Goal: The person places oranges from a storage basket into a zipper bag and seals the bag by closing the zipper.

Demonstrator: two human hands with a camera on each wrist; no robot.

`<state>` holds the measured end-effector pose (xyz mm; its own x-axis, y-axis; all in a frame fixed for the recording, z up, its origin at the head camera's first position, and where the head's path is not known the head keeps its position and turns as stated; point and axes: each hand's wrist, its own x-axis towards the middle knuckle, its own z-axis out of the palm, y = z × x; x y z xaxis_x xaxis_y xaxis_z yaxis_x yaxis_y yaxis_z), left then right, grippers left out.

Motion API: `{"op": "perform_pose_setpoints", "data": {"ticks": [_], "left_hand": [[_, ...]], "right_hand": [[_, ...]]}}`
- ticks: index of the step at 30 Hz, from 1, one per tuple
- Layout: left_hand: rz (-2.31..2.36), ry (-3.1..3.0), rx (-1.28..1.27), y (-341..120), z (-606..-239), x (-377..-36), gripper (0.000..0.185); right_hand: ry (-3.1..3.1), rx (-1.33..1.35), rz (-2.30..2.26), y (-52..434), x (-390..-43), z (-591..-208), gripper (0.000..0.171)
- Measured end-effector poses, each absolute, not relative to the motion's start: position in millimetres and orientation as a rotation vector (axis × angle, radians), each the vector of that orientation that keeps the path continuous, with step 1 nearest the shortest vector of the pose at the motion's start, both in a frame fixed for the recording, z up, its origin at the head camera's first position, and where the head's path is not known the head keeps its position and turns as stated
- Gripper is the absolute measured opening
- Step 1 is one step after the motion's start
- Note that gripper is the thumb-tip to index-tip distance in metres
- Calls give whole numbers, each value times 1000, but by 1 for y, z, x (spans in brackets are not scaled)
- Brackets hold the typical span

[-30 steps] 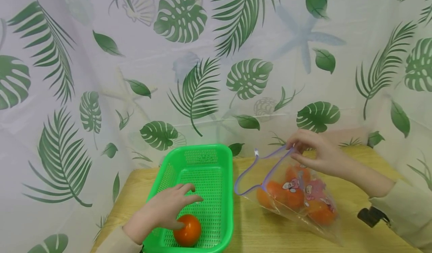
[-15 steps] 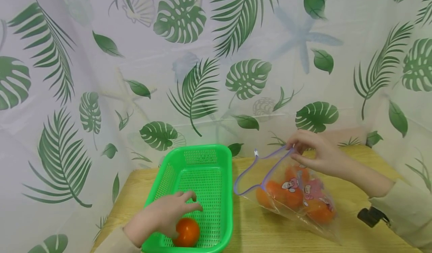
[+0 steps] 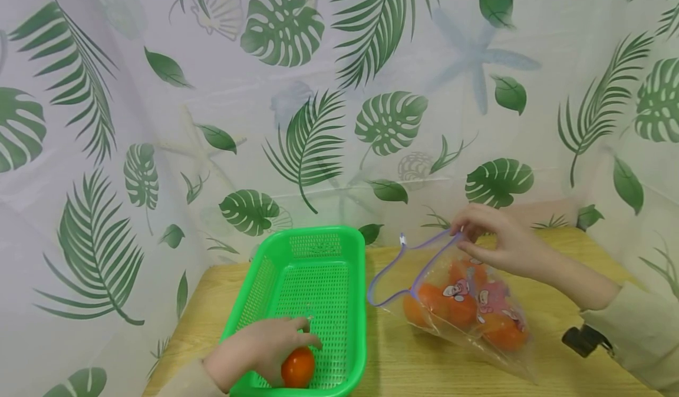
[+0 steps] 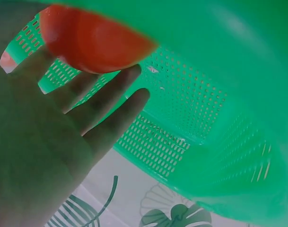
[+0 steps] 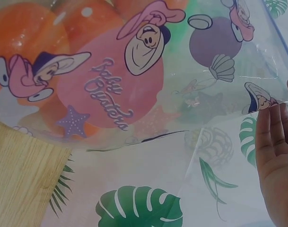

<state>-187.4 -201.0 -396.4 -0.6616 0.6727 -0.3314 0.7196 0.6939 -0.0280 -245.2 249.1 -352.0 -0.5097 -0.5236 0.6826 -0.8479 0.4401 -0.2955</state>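
Note:
A glossy orange-red tomato (image 3: 298,367) lies at the near end of a green plastic basket (image 3: 361,326). My left hand (image 3: 265,350) cups it from the left, fingers bent over its top. In the left wrist view the fingers (image 4: 115,94) reach along the tomato (image 4: 91,40); the thumb's contact is hard to make out. My right hand (image 3: 498,238) pinches the purple-edged mouth of a clear zip bag (image 3: 440,326). The bag's mouth gapes toward the basket, and several orange-red fruits (image 3: 445,305) sit inside it. Cartoon prints cover the bag (image 5: 110,94) in the right wrist view.
Basket and bag stand side by side on a wooden table (image 3: 392,367). Behind and at the sides hangs a leaf-patterned sheet (image 3: 339,120). A white slider (image 3: 402,240) is on the bag's zip edge. A black device (image 3: 583,339) hangs below the right sleeve.
My left hand has lowered onto the tomato, its fingers now bent around it, and the tomato has shifted slightly right. My right hand and the bag stay in place.

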Motion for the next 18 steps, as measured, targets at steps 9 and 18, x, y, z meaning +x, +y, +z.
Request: {"op": "perform_pose_setpoints", "data": {"ticks": [9, 18], "left_hand": [[-120, 2543, 1010, -202, -397, -190, 67], [-154, 2558, 1053, -202, -397, -191, 71]], "right_hand": [[-2190, 1163, 873, 249, -247, -351, 48], [-2190, 1167, 871, 250, -247, -352, 49]]}}
